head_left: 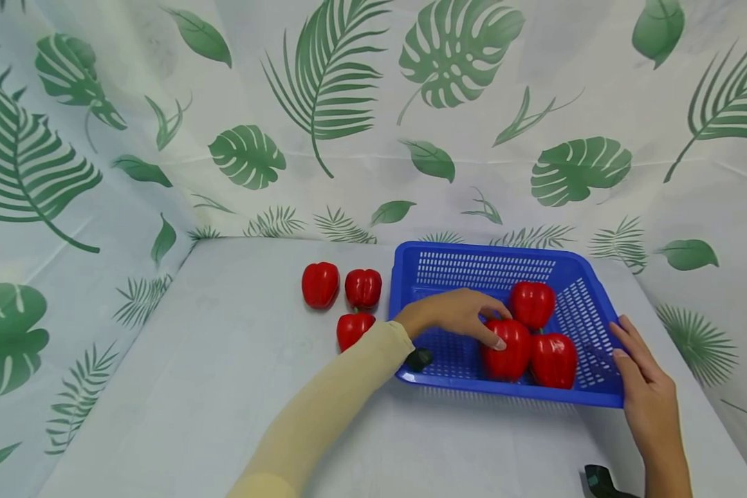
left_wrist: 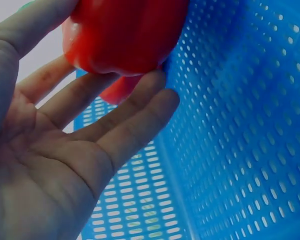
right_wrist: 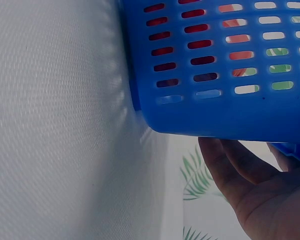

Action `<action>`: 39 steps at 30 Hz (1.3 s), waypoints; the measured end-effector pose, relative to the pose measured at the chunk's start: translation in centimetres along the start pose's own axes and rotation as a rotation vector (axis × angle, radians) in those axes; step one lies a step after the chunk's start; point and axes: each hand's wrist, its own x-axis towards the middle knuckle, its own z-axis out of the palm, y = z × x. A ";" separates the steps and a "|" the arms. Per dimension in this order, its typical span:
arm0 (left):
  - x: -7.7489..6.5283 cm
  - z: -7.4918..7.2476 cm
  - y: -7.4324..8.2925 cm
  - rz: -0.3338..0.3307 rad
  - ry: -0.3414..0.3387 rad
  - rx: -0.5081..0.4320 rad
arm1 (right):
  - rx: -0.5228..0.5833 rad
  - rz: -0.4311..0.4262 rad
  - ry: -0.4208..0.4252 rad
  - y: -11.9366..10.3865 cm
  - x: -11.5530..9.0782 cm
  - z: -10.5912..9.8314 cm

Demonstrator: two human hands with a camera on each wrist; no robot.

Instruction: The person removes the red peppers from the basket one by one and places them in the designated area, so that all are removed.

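My left hand [head_left: 463,315] reaches into a blue plastic basket [head_left: 485,252] and holds a red bell pepper [head_left: 506,353] between thumb and fingers. In the left wrist view the thumb and two fingers are at the sides of this glossy pepper [left_wrist: 130,35], while the other fingers stretch out below it. Two more red peppers lie against it in the basket, one behind [head_left: 532,304] and one to its right [head_left: 554,361]. My right hand [head_left: 650,387] grips the basket's right rim, and in the right wrist view its fingers [right_wrist: 225,165] reach under the edge beside the slotted wall [right_wrist: 215,112].
Left of the basket, three red bell peppers sit on the white table [head_left: 224,387]: one at far left [head_left: 320,285], one next to it [head_left: 363,288], and one partly behind my left sleeve [head_left: 353,328]. A leaf-printed curtain [head_left: 348,138] hangs behind the table.
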 end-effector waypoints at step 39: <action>-7.2 -6.1 -1.8 0.050 0.340 -0.392 | 0.001 -0.022 -0.005 0.2 0.2 0.0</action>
